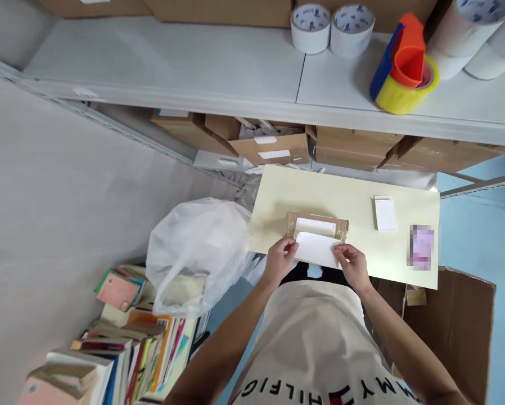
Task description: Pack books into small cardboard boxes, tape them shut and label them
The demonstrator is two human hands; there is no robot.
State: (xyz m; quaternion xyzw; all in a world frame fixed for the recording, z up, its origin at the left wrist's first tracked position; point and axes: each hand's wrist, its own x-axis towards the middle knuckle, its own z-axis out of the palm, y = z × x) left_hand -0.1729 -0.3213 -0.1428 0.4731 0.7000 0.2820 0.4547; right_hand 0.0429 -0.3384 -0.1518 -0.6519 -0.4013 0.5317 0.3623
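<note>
My left hand and my right hand pinch opposite ends of a white rectangular card, fingers closed on its edges. It is held at the near side of a small brown cardboard box, partly covering it. Inside the box, behind the held card, lies another white card or slip. Shiny tape shows on the box's corners. Both hands are over the near edge of a pale yellow table. Farther right on the table lies a stack of white cards.
A blurred purple item lies at the table's right end. Left stand a white plastic bag and piled books. A large open carton is at right. Behind, a grey shelf bears tape rolls and a tape dispenser.
</note>
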